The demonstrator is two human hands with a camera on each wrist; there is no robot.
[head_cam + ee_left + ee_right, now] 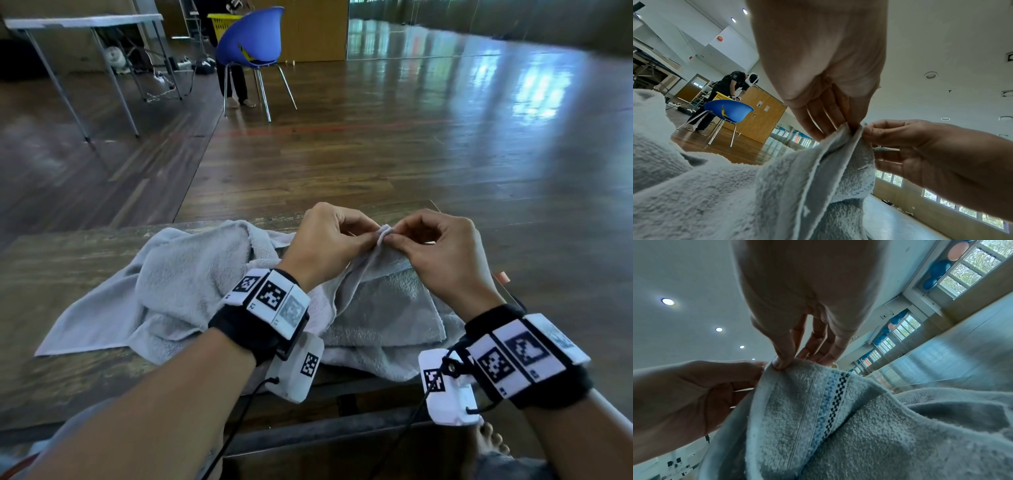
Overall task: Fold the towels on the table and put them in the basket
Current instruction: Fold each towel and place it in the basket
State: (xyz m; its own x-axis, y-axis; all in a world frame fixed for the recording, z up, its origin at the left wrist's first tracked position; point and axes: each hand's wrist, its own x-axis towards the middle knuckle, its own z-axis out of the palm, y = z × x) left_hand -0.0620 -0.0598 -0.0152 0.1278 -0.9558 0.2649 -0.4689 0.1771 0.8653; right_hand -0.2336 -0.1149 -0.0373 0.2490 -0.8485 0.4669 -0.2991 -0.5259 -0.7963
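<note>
A light grey towel (178,284) lies crumpled on the wooden table (61,270), partly over a flatter, darker grey towel (387,311). My left hand (375,236) and right hand (394,238) meet above the table's far edge and both pinch one raised corner of towel (384,232). In the left wrist view the left hand (840,128) holds the hem while the right hand (866,132) pinches it from the right. The right wrist view shows the right hand (785,364) pinching a towel corner with a blue checked band (830,402), and the left hand (756,371) beside it.
A blue chair (251,37) stands on the wooden floor far ahead, with a yellow basket (222,24) and a standing person (729,87) behind it. A white folding table (85,22) is at the back left. The table's far edge runs just beyond my hands.
</note>
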